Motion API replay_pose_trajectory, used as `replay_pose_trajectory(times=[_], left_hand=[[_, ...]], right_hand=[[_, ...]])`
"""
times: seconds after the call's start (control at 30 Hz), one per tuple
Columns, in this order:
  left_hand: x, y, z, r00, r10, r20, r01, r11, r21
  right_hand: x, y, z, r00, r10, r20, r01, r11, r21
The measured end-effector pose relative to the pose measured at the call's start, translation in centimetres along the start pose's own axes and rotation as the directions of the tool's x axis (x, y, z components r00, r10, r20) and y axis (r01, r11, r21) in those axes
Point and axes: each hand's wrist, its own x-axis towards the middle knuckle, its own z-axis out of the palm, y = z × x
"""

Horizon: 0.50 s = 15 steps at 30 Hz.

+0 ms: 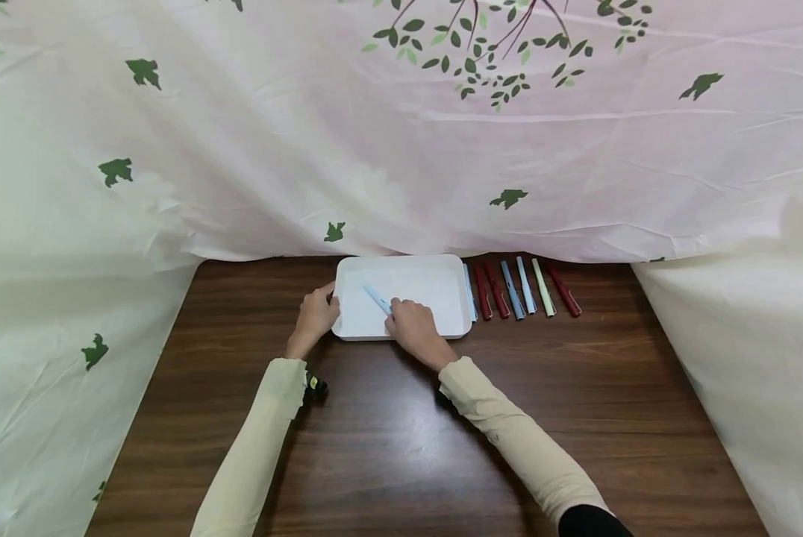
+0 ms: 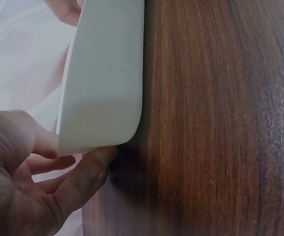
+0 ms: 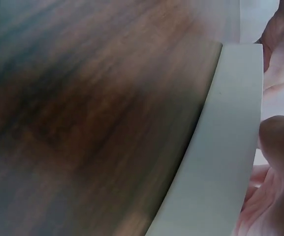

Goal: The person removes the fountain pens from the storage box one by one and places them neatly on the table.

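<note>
A shallow white tray [image 1: 435, 298] lies near the back of the wooden table. My left hand [image 1: 316, 317] holds its left end; in the left wrist view the fingers of that hand [image 2: 48, 182] are bent against the tray's corner [image 2: 102, 98]. Over the tray's front part, my right hand [image 1: 413, 327] grips a light blue pen [image 1: 377, 299], which slants up and left above the tray floor. The pen's lower end is hidden in the hand. In the right wrist view the tray wall [image 3: 220, 142] covers part of the right hand [image 3: 274, 172], and the pen cannot be seen.
Right of the tray, several pens lie in a row: a light blue pen [image 1: 469, 292] against its side, dark red pens [image 1: 496, 291], a blue pen [image 1: 512, 291], a pale green pen [image 1: 543, 288]. A patterned white cloth [image 1: 401, 164] hangs behind the table [image 1: 388, 447].
</note>
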Motion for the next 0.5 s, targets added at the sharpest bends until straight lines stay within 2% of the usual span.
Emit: replay_pose_trajectory(times=[0.1,0.23,0.37,0.5], left_hand=[[-0.1,0.0,0.0,1.000,0.002,0.005,-0.002,1.000,0.000],[-0.1,-0.1,-0.1,1.000,0.001,0.010,-0.001,1.000,-0.006],[0.0,-0.1,-0.1,1.000,0.007,0.004,-0.007,1.000,0.002],[0.0,-0.1,0.0,1.000,0.005,-0.003,-0.005,1.000,0.007]], right_hand=[[-0.1,0.1,0.0,0.999,0.013,-0.047,-0.013,1.000,-0.017],[0.1,0.4,-0.2,0.998,0.035,-0.057,-0.034,0.999,0.012],[0.2,0.6,-0.9,0.997,0.079,0.023,-0.079,0.997,0.024],[0.3,0.5,-2.1,0.982,0.128,0.137,-0.126,0.992,-0.024]])
